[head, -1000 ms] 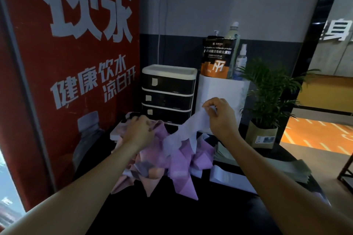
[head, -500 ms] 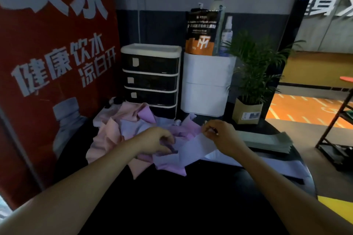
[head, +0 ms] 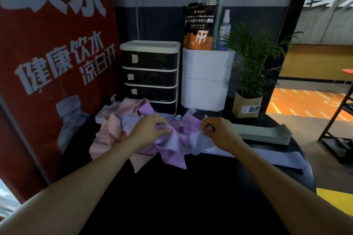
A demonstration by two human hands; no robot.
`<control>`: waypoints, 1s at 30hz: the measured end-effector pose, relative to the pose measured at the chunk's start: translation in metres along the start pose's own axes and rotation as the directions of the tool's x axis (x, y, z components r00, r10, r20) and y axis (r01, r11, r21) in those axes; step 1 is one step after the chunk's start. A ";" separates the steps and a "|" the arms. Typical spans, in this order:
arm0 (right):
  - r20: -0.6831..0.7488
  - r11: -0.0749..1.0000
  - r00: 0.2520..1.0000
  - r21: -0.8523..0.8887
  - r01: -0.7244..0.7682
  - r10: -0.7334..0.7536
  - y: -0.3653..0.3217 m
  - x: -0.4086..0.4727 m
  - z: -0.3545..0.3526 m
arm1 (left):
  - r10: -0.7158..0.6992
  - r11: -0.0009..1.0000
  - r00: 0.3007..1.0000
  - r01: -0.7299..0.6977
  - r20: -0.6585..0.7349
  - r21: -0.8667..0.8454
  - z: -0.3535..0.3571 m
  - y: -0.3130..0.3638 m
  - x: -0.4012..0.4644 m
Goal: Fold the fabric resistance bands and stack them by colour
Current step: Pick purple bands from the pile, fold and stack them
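A loose heap of pink and purple fabric bands (head: 114, 135) lies on the black round table (head: 191, 196). My left hand (head: 150, 129) and my right hand (head: 219, 131) each pinch one end of a pale lavender band (head: 175, 140), which sags between them over the heap. To the right, a stack of folded grey-green bands (head: 267, 132) lies flat. In front of it a lavender band (head: 286, 156) lies stretched out on the table.
Behind the heap stand a black-and-white drawer unit (head: 150, 74) and a white bin (head: 206, 82) holding a pouch and bottles. A potted plant (head: 248, 99) is at the back right. A red banner (head: 47, 63) walls off the left side.
My right hand has come down from chest height to the table with the lavender band. My left hand has moved from the back of the heap onto the band's other end.
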State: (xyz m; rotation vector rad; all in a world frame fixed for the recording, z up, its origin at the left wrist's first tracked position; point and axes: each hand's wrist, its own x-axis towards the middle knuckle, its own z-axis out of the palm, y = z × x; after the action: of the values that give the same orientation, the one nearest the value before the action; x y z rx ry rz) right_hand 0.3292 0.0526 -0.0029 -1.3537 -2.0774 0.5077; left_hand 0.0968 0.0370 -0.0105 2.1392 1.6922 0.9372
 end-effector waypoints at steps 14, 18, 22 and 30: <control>-0.076 0.997 0.997 -0.079 -0.009 0.003 -0.016 0.022 -0.015 | -0.425 0.853 0.854 0.266 -0.302 -0.448 -0.070 -0.014 0.039; -0.080 0.998 0.997 -0.066 0.012 -0.017 -0.023 0.026 -0.019 | -0.333 0.911 0.943 0.327 -0.020 0.251 -0.069 -0.030 0.036; -0.087 0.998 0.994 -0.025 0.066 -0.068 -0.036 0.031 -0.028 | -0.150 0.962 0.959 0.197 -0.240 0.187 -0.053 -0.008 0.028; -0.256 0.983 0.957 0.086 0.162 -0.136 -0.069 0.044 -0.064 | 0.025 0.914 0.997 0.004 0.067 -0.405 -0.001 0.049 0.019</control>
State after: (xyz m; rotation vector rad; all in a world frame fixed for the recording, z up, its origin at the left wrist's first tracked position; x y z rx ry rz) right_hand 0.3116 0.0647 0.0984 -1.1268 -1.8998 0.3572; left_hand 0.1356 0.0402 0.0241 1.8801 1.3122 1.0911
